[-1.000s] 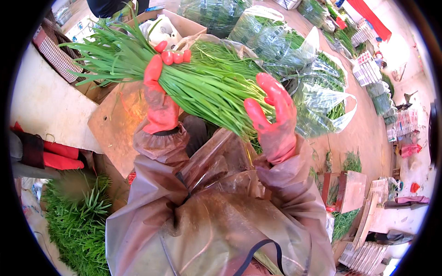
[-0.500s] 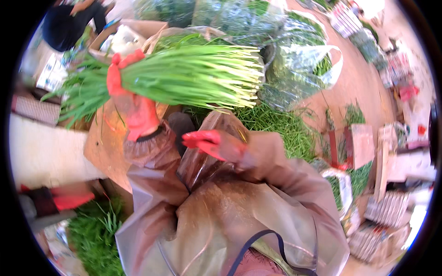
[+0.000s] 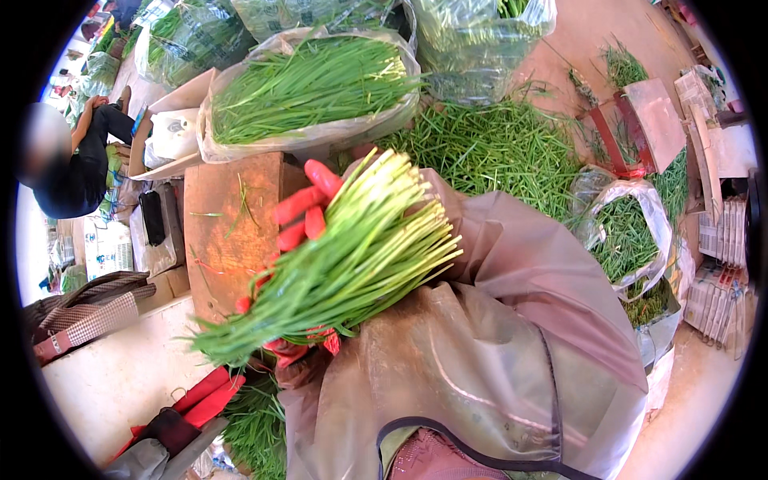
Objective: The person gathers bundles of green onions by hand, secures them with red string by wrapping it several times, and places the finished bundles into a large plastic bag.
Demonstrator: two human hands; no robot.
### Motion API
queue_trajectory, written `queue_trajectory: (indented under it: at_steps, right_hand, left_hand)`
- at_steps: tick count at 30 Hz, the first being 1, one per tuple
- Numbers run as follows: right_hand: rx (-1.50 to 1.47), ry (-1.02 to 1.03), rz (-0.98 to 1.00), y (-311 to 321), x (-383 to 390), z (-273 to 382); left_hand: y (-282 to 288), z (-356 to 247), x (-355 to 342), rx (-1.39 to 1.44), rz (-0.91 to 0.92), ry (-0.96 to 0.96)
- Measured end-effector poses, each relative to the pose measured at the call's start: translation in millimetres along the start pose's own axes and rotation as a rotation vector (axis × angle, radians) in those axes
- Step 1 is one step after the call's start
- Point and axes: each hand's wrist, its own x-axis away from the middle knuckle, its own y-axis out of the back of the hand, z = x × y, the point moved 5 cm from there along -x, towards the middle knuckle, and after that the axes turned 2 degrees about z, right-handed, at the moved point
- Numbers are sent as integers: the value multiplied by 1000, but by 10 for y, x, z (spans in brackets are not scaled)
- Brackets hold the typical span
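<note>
A thick bunch of green chives (image 3: 352, 256) lies slantwise in front of my body, its pale cut stem ends up and right, its leaf tips down and left. My left hand (image 3: 286, 350), in a red glove, holds the leafy part from beneath; the bunch hides most of it. Behind the stem end is my right hand (image 3: 308, 204), also red-gloved, its fingers showing past the bunch's upper left edge and its palm hidden. Beside the hands stands a worn brown board (image 3: 232, 228) with a few loose leaves on it.
Ahead is a plastic-lined box of chives (image 3: 312, 88). Loose green trimmings (image 3: 504, 152) cover the floor to the right, near an open plastic bag (image 3: 632, 232). A person (image 3: 68, 160) sits at the far left. Red and black items (image 3: 188, 408) lie at the lower left.
The chives have come down and toward my body, turning so the stems point up and right. My right hand, earlier empty, is now behind the bunch. The view has shifted.
</note>
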Motion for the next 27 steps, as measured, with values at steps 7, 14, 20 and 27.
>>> queue_trajectory:
  at_steps: [7, 14, 20, 27]
  right_hand:
    - [-25, -543, 310, -134, 209, -361]
    - [-94, -534, 431, -180, 236, -472]
    - [181, -432, 244, -54, 223, -259]
    - [397, -261, -705, 370, 1233, 889]
  left_hand:
    - [201, -300, 518, -562, -59, 532]
    - [315, -1676, 70, -1264, -80, 323]
    - [-560, 137, -124, -202, 477, 656]
    - [-76, 412, 80, -122, 381, 1081]
